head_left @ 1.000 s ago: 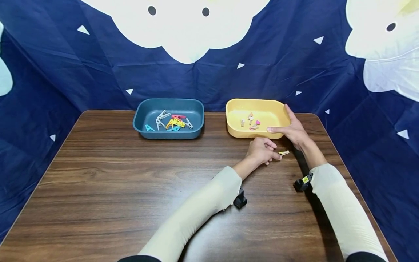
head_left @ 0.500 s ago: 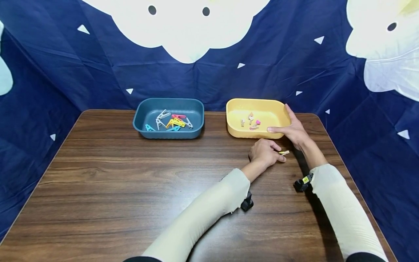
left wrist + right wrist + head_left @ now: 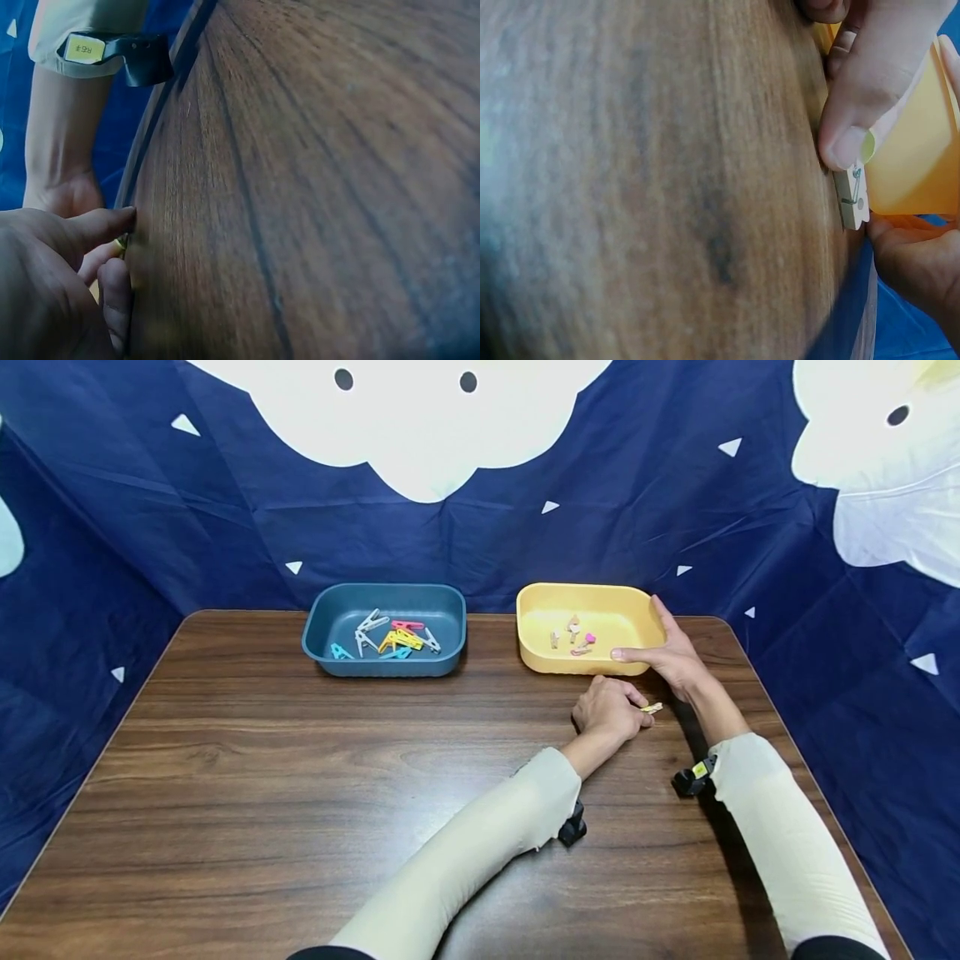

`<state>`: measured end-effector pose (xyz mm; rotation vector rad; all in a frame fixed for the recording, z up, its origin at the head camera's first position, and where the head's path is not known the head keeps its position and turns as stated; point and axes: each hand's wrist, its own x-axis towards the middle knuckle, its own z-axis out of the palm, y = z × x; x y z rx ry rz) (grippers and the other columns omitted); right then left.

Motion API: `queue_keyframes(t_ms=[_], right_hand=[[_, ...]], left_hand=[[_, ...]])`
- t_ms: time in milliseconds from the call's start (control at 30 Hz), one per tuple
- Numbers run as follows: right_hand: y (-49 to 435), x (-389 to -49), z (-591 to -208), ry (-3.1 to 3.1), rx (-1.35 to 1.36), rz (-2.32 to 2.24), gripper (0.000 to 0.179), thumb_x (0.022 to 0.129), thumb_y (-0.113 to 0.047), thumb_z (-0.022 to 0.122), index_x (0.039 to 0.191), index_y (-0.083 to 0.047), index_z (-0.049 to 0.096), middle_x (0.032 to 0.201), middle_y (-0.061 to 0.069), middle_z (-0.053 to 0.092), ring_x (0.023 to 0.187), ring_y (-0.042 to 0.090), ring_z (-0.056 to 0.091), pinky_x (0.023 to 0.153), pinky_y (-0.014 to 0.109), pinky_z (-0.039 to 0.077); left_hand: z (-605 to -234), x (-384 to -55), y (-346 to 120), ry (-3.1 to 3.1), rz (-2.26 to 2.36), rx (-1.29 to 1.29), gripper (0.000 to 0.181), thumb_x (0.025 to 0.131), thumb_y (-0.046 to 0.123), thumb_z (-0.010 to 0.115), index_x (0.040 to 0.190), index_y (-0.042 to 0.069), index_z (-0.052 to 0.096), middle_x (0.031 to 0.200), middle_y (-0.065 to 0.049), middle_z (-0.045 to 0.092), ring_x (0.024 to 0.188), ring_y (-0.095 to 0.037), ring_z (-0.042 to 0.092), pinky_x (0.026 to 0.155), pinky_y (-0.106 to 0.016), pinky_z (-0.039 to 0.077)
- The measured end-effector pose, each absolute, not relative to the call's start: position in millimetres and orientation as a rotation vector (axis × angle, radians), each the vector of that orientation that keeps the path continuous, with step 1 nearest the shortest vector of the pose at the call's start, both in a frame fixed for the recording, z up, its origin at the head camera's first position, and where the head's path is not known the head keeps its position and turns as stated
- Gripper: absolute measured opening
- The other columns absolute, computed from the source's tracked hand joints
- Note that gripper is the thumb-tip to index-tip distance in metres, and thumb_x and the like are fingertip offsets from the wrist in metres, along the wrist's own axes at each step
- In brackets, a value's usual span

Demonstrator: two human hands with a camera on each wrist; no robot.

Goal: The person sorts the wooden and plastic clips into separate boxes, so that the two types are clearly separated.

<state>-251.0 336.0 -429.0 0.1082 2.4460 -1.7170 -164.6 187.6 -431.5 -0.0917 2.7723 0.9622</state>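
Note:
My left hand [image 3: 606, 706] pinches a small wooden clothespin [image 3: 652, 707] with a yellow-green trim between thumb and finger, low over the table. In the right wrist view the clothespin's pale wooden end [image 3: 851, 195] and spring stick out past the thumb. My right hand [image 3: 675, 662] holds the near right corner of a yellow bin [image 3: 536, 658], thumb along the front rim and fingers along the right wall. Several small decorated clothespins, one with a pink heart [image 3: 589, 638], lie inside this bin. In the left wrist view, my left hand [image 3: 45, 277] covers most of the clothespin.
A dark blue bin [image 3: 382, 668] stands to the left, holding several plastic clothespins in white, yellow, red and light blue. Both bins stand at the back edge of the brown wooden table [image 3: 262, 760]. A navy curtain [image 3: 225, 527] hangs behind and at the sides.
My left hand has moved slightly right, its thumb and finger closing onto the clothespin. My right hand stays at the yellow bin.

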Motion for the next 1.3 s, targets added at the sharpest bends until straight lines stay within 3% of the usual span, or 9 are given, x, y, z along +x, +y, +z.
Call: queue_keyframes(t_ms=[167,367,467,567,667,767,900,1033,1300], right_hand=[[337,-251,-429,2.437,0.103,-1.741,0.136,0.093,-0.008,0.091,0.183,-0.035,-0.007,0.193,0.000,-0.005,0.176,0.027,0.017,0.145,0.043,0.020],[336,-251,-429,2.422,0.104,-1.758,0.136,0.093,-0.007,0.091,0.183,-0.035,-0.006,0.193,-0.001,-0.005,0.176,0.025,0.020,0.145,0.042,0.021],[336,-251,-429,2.425,0.104,-1.755,0.136,0.093,-0.008,0.091,0.183,-0.035,-0.006,0.193,-0.001,-0.004,0.175,0.025,0.021,0.144,0.042,0.022],[336,-251,-429,2.427,0.106,-1.753,0.136,0.093,-0.008,0.091,0.183,-0.035,-0.007,0.193,-0.001,-0.004,0.175,0.025,0.020,0.145,0.042,0.022],[337,-251,-429,2.429,0.109,-1.747,0.136,0.092,-0.008,0.091,0.183,-0.035,-0.008,0.193,-0.001,-0.004,0.176,0.026,0.020,0.145,0.041,0.021],[337,-251,-430,2.428,0.111,-1.744,0.137,0.092,-0.008,0.092,0.183,-0.035,-0.007,0.193,0.000,-0.003,0.175,0.026,0.021,0.144,0.041,0.022],[336,-252,-430,2.417,0.111,-1.756,0.137,0.092,-0.007,0.092,0.183,-0.035,-0.007,0.193,0.001,-0.001,0.174,0.027,0.025,0.144,0.041,0.024],[336,-251,-430,2.418,0.119,-1.749,0.139,0.091,-0.007,0.093,0.183,-0.034,-0.008,0.193,0.002,-0.001,0.174,0.027,0.025,0.144,0.042,0.023],[335,-250,-428,2.413,0.113,-1.760,0.138,0.091,-0.008,0.093,0.183,-0.032,-0.007,0.193,0.000,0.000,0.174,0.025,0.024,0.145,0.042,0.021]], left_hand=[[-432,-167,183,2.754,1.022,-0.044,0.018,0.079,0.046,0.105,0.082,0.044,0.087,0.113,0.015,0.072,0.109,-0.012,0.072,0.080,-0.034,0.058],[-432,-170,172,2.706,1.163,0.005,0.016,0.081,0.041,0.105,0.080,0.039,0.089,0.101,0.018,0.080,0.102,-0.013,0.075,0.075,-0.032,0.057],[-438,-176,169,2.633,1.228,0.022,0.017,0.081,0.038,0.104,0.078,0.038,0.088,0.084,0.018,0.079,0.087,-0.010,0.074,0.070,-0.029,0.053],[-446,-185,169,2.517,1.303,0.002,0.022,0.082,0.035,0.104,0.072,0.038,0.084,0.060,0.015,0.072,0.061,-0.006,0.070,0.060,-0.025,0.051],[-451,-190,168,2.350,1.450,-0.037,0.025,0.085,0.024,0.102,0.072,0.032,0.083,0.051,0.008,0.067,0.044,-0.007,0.065,0.053,-0.021,0.055],[-444,-186,161,2.181,1.640,-0.083,0.017,0.089,0.010,0.098,0.078,0.017,0.087,0.060,0.000,0.075,0.045,-0.008,0.063,0.050,-0.024,0.061],[-425,-173,147,2.021,1.791,-0.111,0.006,0.094,-0.001,0.090,0.090,0.002,0.086,0.087,-0.020,0.085,0.051,-0.012,0.064,0.055,-0.029,0.066],[-420,-170,135,1.892,1.841,-0.077,0.002,0.097,-0.004,0.085,0.099,-0.003,0.083,0.107,-0.030,0.084,0.054,-0.013,0.066,0.057,-0.030,0.067],[-427,-176,116,1.740,1.883,-0.017,0.011,0.101,-0.003,0.080,0.111,-0.008,0.082,0.116,-0.032,0.082,0.057,-0.013,0.070,0.053,-0.024,0.063]])
